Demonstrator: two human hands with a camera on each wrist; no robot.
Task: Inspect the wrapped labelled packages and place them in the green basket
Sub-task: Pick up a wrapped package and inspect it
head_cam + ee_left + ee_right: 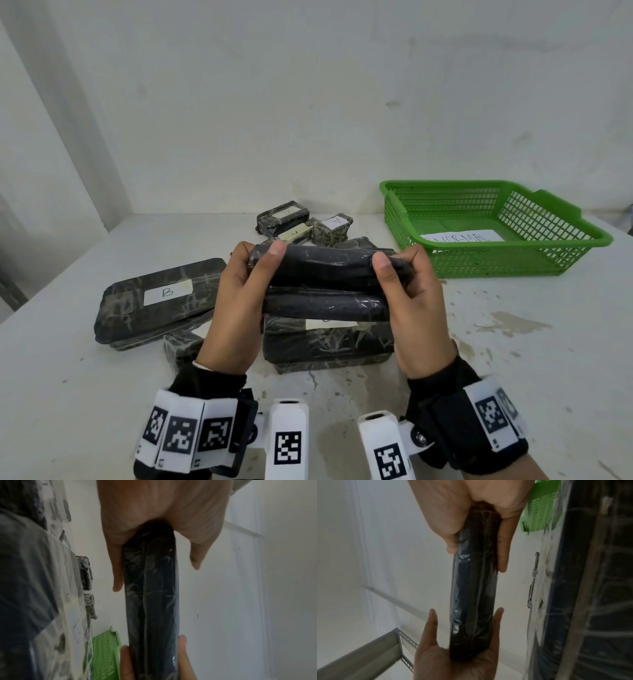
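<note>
Both hands hold one long black plastic-wrapped package (pixel 325 281) level above the table, its narrow side towards me; no label shows on it. My left hand (pixel 255 270) grips its left end, thumb on top. My right hand (pixel 400 274) grips its right end the same way. In the wrist views the package (pixel 150 588) (pixel 474 601) runs between both palms, with the left hand (pixel 157 574) and the right hand (pixel 477 559) wrapped round its ends. The green basket (pixel 513 245) stands at the right and holds only a paper sheet (pixel 462 236).
More wrapped packages lie on the white table: one labelled B (pixel 161 301) at left, one (pixel 329 342) under the held package, a small one (pixel 181 346) by my left wrist, and small ones (pixel 282 217) (pixel 334 228) at the back. A wall stands close behind.
</note>
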